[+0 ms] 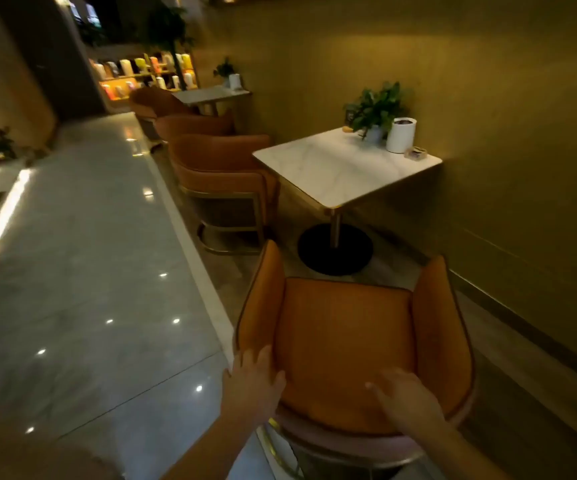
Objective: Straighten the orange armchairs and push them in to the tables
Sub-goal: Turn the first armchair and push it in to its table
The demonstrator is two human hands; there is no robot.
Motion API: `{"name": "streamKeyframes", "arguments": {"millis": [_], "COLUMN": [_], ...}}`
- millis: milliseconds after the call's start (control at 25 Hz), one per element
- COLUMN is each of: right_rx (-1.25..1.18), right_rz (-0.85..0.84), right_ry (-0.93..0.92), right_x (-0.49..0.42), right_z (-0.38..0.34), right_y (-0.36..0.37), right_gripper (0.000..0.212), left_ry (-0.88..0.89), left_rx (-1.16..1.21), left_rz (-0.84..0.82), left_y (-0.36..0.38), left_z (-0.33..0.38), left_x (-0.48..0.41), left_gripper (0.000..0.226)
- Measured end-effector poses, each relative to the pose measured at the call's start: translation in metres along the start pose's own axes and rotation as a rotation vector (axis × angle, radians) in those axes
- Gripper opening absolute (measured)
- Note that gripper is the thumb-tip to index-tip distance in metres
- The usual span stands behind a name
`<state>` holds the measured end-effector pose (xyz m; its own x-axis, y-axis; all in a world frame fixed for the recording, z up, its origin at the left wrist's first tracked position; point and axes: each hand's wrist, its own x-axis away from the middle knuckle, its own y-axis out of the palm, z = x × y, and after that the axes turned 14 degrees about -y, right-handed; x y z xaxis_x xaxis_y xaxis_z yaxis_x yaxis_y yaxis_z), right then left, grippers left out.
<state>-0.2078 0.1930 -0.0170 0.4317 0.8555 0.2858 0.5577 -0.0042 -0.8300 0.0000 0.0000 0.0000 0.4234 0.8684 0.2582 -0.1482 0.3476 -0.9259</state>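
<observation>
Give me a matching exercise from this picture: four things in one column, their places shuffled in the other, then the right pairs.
Things
1. near armchair
2. white canister
3. black round base
4. lit shelves

Places
A. beneath the marble table
B. in the far background
C. under the left hand and right hand
D. on top of that table

Pairs: 1-C, 2-D, 3-A, 4-B

Potted plant (377, 109), white canister (400, 135) and small box (416, 153) stand together beside the wall (487, 81).
</observation>
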Motion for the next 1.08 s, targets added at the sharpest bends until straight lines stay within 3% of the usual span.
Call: {"name": "streamKeyframes", "arguments": {"millis": [40,160,200,440,880,1080], "right_rx": [0.031,0.085,0.113,0.169,0.161,0.117], "right_rz": [-0.001,0.042,0.071,0.107,0.125,0.147], "right_ry": [0.036,0.098,0.092,0.101,0.069,0.17], "right_x": [0.002,0.006,0.005,0.001,0.021,0.024], "right_z": [0.011,0.034,0.045,0.059,0.044,0.042], "right_y": [0.008,0.029,0.039,0.049,0.049,0.054], "right_gripper": [0.06,0.097,0.1,0.053,0.044,0.042], "left_ry": [-0.031,-0.026,-0.009,-0.01,0.102,0.145], "left_rx": [0.014,-0.021,-0.041,-0.015,0.085,0.049], "left_rz": [-0.076,-0.165,-0.179,0.005,0.204,0.182], "left_y": [0.013,0.053,0.065,0.099,0.12,0.111], "left_z": [-0.001,0.0,0.003,0.013,0.011,0.016], "left_x": [-0.005,-0.018,-0.021,-0.027,-0.032,-0.034], "left_gripper": [0.063,0.063,0.064,0.06,0.046,0.052]}}
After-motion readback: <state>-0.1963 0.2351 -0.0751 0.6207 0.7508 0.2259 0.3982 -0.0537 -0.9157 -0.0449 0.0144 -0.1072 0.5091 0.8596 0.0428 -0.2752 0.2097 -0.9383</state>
